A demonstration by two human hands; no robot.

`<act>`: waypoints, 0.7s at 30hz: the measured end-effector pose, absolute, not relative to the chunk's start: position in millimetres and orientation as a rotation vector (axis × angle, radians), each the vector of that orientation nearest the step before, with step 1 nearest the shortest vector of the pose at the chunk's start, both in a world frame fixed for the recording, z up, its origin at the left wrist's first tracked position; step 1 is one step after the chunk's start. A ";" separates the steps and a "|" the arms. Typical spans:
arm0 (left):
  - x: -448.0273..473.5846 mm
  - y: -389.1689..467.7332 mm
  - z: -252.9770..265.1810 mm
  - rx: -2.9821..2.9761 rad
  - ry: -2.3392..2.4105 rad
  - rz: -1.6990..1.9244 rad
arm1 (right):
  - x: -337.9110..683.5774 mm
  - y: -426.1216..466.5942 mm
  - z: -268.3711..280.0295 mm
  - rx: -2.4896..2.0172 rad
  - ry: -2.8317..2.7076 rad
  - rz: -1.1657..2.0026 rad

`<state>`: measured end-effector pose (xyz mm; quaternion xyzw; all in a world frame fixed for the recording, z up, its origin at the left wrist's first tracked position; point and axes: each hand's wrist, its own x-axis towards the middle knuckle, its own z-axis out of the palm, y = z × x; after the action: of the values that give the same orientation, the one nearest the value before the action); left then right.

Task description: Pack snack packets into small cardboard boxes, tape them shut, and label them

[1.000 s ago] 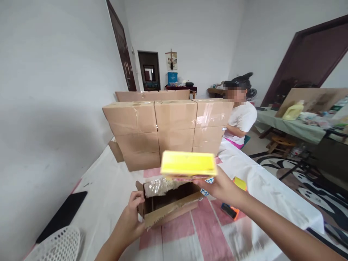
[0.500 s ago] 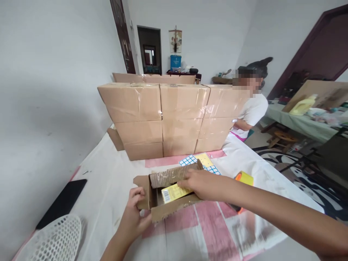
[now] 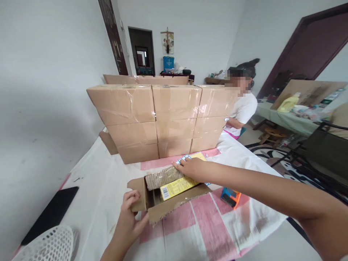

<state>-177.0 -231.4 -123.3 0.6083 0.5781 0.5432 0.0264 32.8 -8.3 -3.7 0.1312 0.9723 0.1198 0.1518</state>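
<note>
A small open cardboard box [image 3: 174,207] lies on the table in front of me. Inside it is a yellow carton [image 3: 178,187] with a barcode on its near end. Along the far side runs a strip of corrugated cardboard [image 3: 160,178], shiny with clear tape. My left hand [image 3: 132,210] grips the box's left end flap, fingers over the top and thumb low at the near corner. My right hand [image 3: 191,168] lies palm down over the far right corner, its fingers stretched toward the corrugated strip. Its thumb and the box's right end are hidden.
Taped cardboard boxes [image 3: 154,123] form a wall behind the work area. An orange and blue tape dispenser [image 3: 230,197] sits to the right. At left are a black flat object [image 3: 51,214] and a white perforated basket [image 3: 49,246]. A person in a white shirt [image 3: 244,108] sits beyond.
My right hand has come off the yellow carton to the box's far right corner. My left hand keeps its hold on the flap. The view has shifted slightly right.
</note>
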 end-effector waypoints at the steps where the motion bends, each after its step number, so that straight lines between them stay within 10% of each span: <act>1: -177.5 -231.6 -124.6 1.879 1.794 1.688 | 34.0 -5.8 -4.3 0.330 2.830 0.363; 17: -187.4 -235.8 -116.3 1.827 1.879 1.455 | 21.7 53.6 -1.2 0.405 2.864 -0.359; 21: -190.2 -238.9 -107.6 1.887 1.911 1.298 | 30.2 56.0 -0.2 0.188 3.045 -0.050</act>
<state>-190.2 -238.9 -107.6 0.6307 0.6386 0.4338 0.0793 30.2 56.0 -0.2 0.0617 0.9970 -0.0164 0.0449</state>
